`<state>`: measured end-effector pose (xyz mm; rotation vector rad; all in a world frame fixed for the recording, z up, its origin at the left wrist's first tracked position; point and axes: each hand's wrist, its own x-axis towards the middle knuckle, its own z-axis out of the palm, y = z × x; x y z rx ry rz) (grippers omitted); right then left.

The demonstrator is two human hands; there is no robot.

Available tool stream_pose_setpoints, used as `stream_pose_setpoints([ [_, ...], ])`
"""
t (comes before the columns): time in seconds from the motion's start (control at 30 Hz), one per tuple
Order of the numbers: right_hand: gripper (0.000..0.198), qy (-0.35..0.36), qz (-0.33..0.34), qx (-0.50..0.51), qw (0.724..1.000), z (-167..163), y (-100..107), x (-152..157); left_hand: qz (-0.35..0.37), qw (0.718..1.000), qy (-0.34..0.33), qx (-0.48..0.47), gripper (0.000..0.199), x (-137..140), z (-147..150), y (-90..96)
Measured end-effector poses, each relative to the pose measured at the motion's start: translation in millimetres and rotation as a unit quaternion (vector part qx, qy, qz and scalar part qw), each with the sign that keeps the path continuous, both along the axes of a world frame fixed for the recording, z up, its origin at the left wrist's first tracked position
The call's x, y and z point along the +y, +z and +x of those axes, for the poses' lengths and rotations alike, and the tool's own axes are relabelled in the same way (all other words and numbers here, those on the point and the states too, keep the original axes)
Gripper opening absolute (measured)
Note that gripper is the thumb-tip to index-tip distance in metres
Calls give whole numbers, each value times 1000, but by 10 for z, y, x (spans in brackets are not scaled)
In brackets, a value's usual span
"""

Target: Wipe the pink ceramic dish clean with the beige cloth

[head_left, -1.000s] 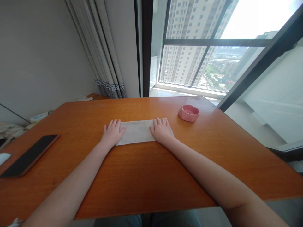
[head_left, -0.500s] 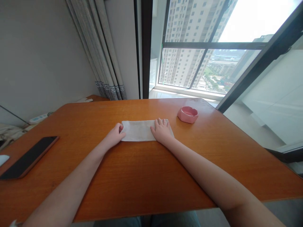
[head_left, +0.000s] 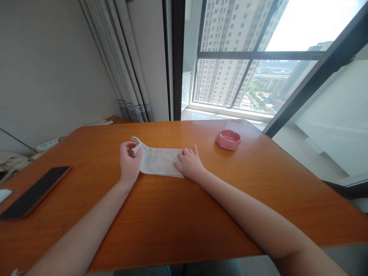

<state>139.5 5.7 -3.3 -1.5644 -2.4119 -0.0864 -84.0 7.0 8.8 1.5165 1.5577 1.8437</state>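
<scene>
L fingers (head_left: 139,155) pinched on lifted end of cloth (head_left: 161,161), R fingers (head_left: 178,166) half-curled, loosely open, touching its other end, w/ ashtray (head_left: 227,143) on desk (head_left: 172,218) beyond & right of them.

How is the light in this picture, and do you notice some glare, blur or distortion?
In the head view, daylight enters by the window, and the sky is burnt to white; the wall is dim; a pale sheen lies on the table at its far right corner; the tower leans, likely wide-angle distortion; the left hand and right hand show no strong blur.
</scene>
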Motion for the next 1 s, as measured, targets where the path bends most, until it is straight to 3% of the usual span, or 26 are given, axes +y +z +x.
stream_pose_setpoints([
  [0.07, 41, 41, 1, 25, 999, -59, -25, -34, 9, 988, -104, 118, 21, -134, 186, -4],
  [0.13, 31, 84, -5, 57, 995, -84, -50, -35, -12, 949, -200, 245, 18, -240, 330, -19],
  [0.23, 17, 107, -24, 106, 988, -56, -83, 27, -60, 896, -277, 342, 16, -296, 424, -58],
  [0.43, 17, 39, -28, 154, 987, -3, -139, 127, -82, 892, -275, 349, 18, -243, 385, -98],
  [0.53, 9, 32, -21, 144, 989, -12, -152, 132, -83, 870, -334, 354, 23, -272, 385, -81],
  [0.63, 23, 19, -18, 188, 982, 4, -120, 118, -74, 855, -382, 344, 29, -316, 367, -49],
  [0.73, 33, 114, 2, 192, 975, 10, -35, 54, -12, 874, -364, 323, 29, -325, 300, -19],
  [0.83, 30, 221, -15, 114, 968, -40, 52, -62, 46, 902, -308, 298, 27, -287, 218, 0],
  [0.9, 28, 198, -32, 62, 978, -70, 90, -141, 44, 909, -284, 303, 27, -252, 187, 10],
  [1.0, 23, 100, -52, 7, 994, 28, 122, -230, 5, 899, -283, 333, 26, -224, 199, 22],
])
